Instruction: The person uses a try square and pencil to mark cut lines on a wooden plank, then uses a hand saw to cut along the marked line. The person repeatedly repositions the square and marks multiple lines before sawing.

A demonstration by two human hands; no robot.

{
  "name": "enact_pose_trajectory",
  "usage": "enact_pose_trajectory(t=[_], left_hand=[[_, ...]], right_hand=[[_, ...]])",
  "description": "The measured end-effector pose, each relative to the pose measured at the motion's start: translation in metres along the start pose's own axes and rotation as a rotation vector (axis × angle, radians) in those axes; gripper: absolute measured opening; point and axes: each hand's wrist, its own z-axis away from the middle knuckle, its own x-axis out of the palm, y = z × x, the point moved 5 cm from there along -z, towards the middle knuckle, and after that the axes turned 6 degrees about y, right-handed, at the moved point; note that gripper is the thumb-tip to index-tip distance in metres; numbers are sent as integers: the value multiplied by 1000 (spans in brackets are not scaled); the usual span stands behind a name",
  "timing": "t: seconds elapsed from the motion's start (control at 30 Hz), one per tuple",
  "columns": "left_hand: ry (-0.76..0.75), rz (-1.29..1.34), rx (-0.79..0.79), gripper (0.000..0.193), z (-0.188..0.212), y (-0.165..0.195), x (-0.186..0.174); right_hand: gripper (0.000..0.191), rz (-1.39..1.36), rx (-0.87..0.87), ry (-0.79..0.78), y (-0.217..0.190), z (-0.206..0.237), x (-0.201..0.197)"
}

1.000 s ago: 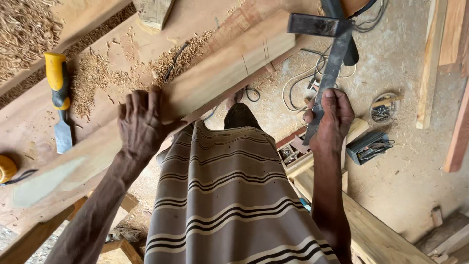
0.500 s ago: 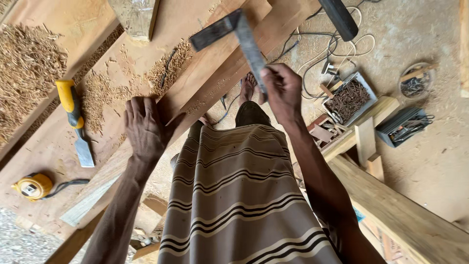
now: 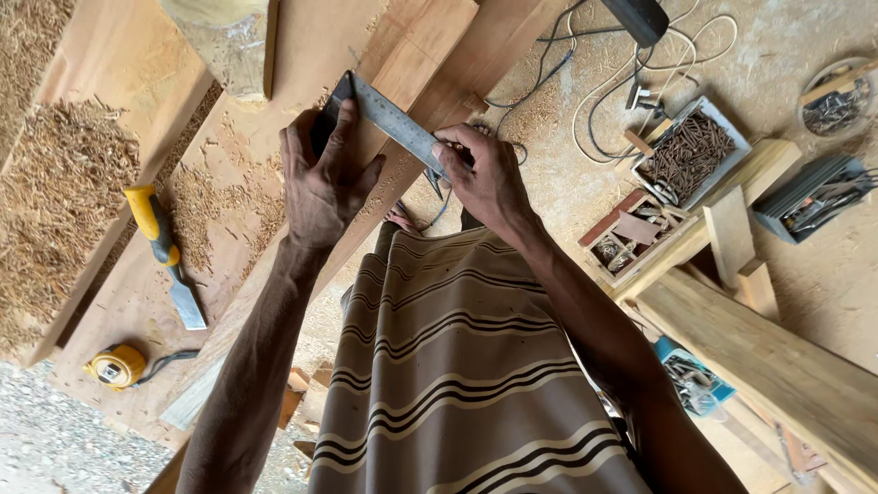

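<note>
A metal try square (image 3: 389, 114) lies across a long reddish wooden plank (image 3: 402, 64). My left hand (image 3: 322, 178) presses down on its dark stock at the upper left end. My right hand (image 3: 485, 174) pinches the steel blade at its lower right end, at the plank's near edge. Both hands rest on the tool, fingers curled over it. My striped garment (image 3: 457, 366) fills the lower middle of the view.
A yellow-handled chisel (image 3: 165, 252) and a yellow tape measure (image 3: 114, 366) lie on the bench at left among wood shavings (image 3: 64, 192). Boxes of nails (image 3: 690, 151) and cables (image 3: 622, 73) sit on the floor at right. A thick beam (image 3: 777, 357) runs lower right.
My right hand brought the square down onto the plank. My left hand moved up the plank and took hold of the square's stock. The view shifted right.
</note>
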Motion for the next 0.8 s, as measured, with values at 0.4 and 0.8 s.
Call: enact_pose_trajectory(t=[0.4, 0.8], left_hand=[[-42, 50, 23, 91, 3, -3, 7], [-32, 24, 38, 90, -3, 7, 4]], right_hand=[[25, 131, 1, 104, 21, 10, -28], [21, 124, -304, 125, -20, -16, -38]])
